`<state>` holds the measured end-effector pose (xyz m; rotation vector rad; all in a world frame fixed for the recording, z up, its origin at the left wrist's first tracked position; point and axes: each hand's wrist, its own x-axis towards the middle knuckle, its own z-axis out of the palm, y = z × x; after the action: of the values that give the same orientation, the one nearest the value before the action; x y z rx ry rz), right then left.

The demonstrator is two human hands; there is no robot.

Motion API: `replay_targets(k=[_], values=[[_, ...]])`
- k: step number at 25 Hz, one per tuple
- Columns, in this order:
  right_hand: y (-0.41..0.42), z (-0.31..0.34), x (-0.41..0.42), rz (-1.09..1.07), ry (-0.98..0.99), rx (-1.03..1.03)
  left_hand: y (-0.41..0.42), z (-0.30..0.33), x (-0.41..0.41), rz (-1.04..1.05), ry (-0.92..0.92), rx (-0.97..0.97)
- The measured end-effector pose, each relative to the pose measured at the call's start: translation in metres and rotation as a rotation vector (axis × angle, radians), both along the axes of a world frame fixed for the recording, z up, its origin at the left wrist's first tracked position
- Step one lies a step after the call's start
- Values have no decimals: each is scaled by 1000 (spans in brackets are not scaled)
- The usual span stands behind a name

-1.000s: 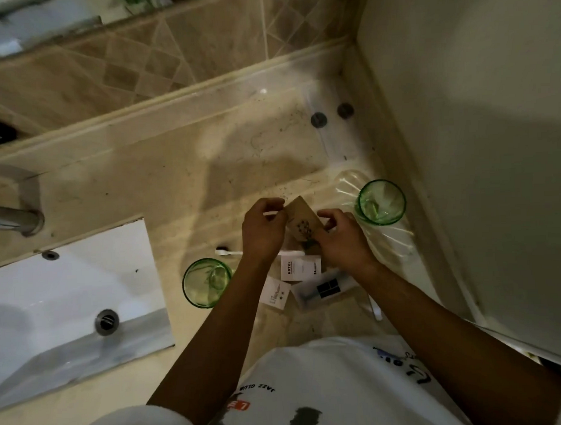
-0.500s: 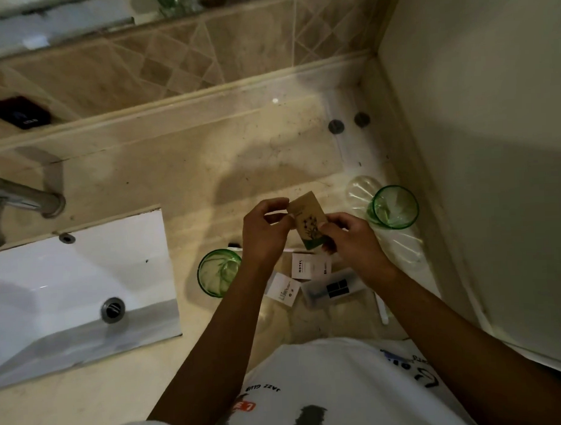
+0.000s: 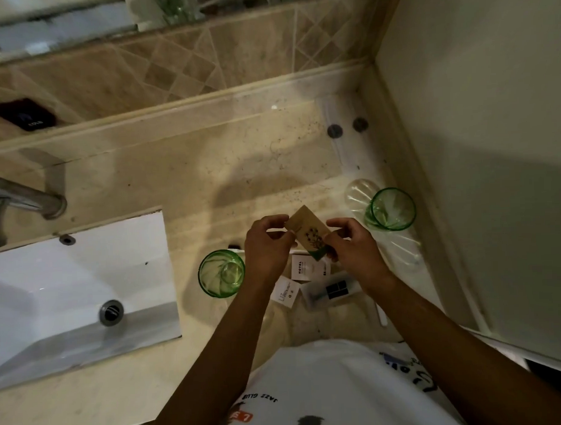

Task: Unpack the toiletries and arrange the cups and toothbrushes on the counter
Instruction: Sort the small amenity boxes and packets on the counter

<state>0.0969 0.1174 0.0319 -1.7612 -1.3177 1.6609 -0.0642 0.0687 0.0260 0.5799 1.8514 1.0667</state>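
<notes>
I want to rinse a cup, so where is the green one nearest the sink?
In the head view, that green cup stands upright on the counter, between the sink and the person's left hand.

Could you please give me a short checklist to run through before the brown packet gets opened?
1. Both hands on the brown paper packet with a flower print: ok; left hand and right hand pinch opposite ends.
2. Packet already torn open: cannot tell.
3. Green glass cup by the sink upright and apart from the hands: ok.
4. Green glass cup near the wall upright: ok.
5. Bare beige stone counter behind the hands for setting things down: ok.
6. White hotel boxes unpacked: not ok; they lie under the hands.
</notes>
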Motion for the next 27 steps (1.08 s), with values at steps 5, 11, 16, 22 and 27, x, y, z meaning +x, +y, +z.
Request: replay_targets(k=[5,11,16,22,27], values=[[7,-7,-5,-1,-30,10,16,1,-5,30,39,-32],[40,-6,-25,24,-2,57,49,5,-21,32,154,-22],[53,-30,-23,153,-236,112,48,-12,-18,3,151,-100],[49,-53,-15,294,-412,79,36,-30,3,-217,263,-253],[39,-46,-2,294,-410,128,22,-31,5,-264,380,-203]])
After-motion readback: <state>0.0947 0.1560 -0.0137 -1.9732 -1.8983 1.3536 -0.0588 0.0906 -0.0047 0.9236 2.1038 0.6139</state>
